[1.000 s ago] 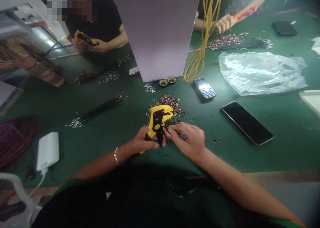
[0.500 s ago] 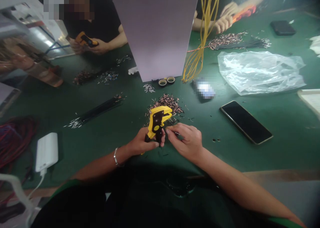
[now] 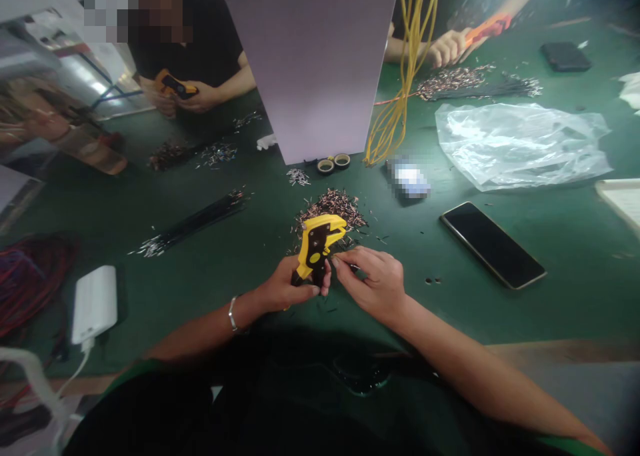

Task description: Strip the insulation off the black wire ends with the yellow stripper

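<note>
My left hand (image 3: 290, 284) is wrapped round the handles of a yellow and black wire stripper (image 3: 317, 246), whose head points up and right. Close beside the tool, my right hand (image 3: 373, 279) is closed in a pinch with thumb and forefinger together. What sits in that pinch is too small to make out. Just beyond the stripper lies a pile of short wire offcuts (image 3: 336, 206) with coppery ends. A bundle of black wires (image 3: 195, 223) rests on the green table to the left, its pale ends toward me.
A phone (image 3: 493, 244) and a clear plastic bag (image 3: 523, 146) lie on the right. At the left is a white power bank (image 3: 94, 304) with a cable. A panel (image 3: 315, 69) stands upright ahead, near yellow wires (image 3: 403, 89) and tape rolls (image 3: 326, 166). Two co-workers sit across.
The wire stripper in my left hand has dipped very slightly. My right hand stays pinched beside it. Across the table, a co-worker's hand has shifted at the orange tool.
</note>
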Available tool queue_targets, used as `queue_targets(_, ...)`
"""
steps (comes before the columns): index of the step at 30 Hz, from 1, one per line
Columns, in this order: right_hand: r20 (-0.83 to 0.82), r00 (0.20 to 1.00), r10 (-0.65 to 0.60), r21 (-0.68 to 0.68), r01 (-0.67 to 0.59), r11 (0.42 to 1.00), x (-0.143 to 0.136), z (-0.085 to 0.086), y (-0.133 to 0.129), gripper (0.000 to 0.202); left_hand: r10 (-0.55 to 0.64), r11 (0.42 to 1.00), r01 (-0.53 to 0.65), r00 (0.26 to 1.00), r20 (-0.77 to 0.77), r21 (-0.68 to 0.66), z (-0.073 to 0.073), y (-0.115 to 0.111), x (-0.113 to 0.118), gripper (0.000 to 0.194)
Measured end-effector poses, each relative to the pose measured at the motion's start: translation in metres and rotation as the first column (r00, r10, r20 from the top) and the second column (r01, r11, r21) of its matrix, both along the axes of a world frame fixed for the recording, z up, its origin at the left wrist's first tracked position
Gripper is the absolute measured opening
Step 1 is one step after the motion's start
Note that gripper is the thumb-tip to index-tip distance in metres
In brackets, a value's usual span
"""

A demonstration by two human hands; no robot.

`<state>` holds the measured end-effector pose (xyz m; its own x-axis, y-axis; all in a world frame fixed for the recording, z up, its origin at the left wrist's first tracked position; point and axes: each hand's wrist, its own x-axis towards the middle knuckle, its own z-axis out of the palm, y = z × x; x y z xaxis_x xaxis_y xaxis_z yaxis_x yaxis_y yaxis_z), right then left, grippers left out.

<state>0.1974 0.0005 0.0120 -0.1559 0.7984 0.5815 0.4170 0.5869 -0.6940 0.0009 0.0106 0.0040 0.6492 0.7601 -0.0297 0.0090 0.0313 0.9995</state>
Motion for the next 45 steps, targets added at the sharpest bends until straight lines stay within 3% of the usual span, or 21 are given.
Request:
queue_targets(11,0.003,1.000,0.017,-0.048,-0.017,0.999,-0.001,-0.006,0.001,0.022,0.038,0.999,-0.037,0.997,-0.062,0.018,-0.004,-0.001,0.001,0.022)
queue_targets(16,0.032,0.999,0.013,-0.025,-0.012,1.000,-0.001,-0.009,0.002,0.023,0.115,0.990,-0.122,0.989,-0.089,-0.072,-0.007,-0.007,0.002,0.025)
queue_targets(20,0.017,1.000,0.009,-0.098,-0.008,0.995,-0.001,-0.009,0.003,0.021,0.195,0.964,-0.212,0.974,-0.117,-0.158,-0.011,-0.009,0.003,0.028)
queue_targets(23,-0.043,0.999,-0.002,-0.182,-0.006,0.983,-0.002,-0.007,0.003,0.019,0.209,0.943,-0.216,0.976,-0.054,-0.254,-0.014,-0.008,0.002,0.029)
queue_targets(26,-0.153,0.988,-0.004,-0.335,-0.048,0.941,-0.002,-0.005,0.005,0.016,0.214,0.919,-0.178,0.975,0.067,-0.351,-0.014,-0.005,0.002,0.025)
queue_targets(31,-0.458,0.883,-0.101,-0.587,-0.215,0.780,0.004,-0.005,0.015,0.017,0.161,0.885,-0.040,0.961,0.225,-0.464,-0.010,-0.001,0.004,0.021)
queue_targets(36,-0.602,0.795,-0.078,-0.608,-0.394,0.689,0.009,-0.008,0.022,0.021,0.180,0.859,0.005,0.932,0.313,-0.511,-0.014,0.005,0.002,0.028)
queue_targets(41,-0.578,0.814,-0.047,-0.641,-0.418,0.644,0.011,-0.019,0.027,0.023,0.128,0.872,0.054,0.934,0.333,-0.486,-0.021,0.008,0.000,0.031)
queue_targets(45,-0.598,0.799,-0.060,-0.637,-0.429,0.641,0.016,-0.026,0.033,0.025,0.096,0.847,0.106,0.934,0.345,-0.521,-0.022,0.009,-0.004,0.035)
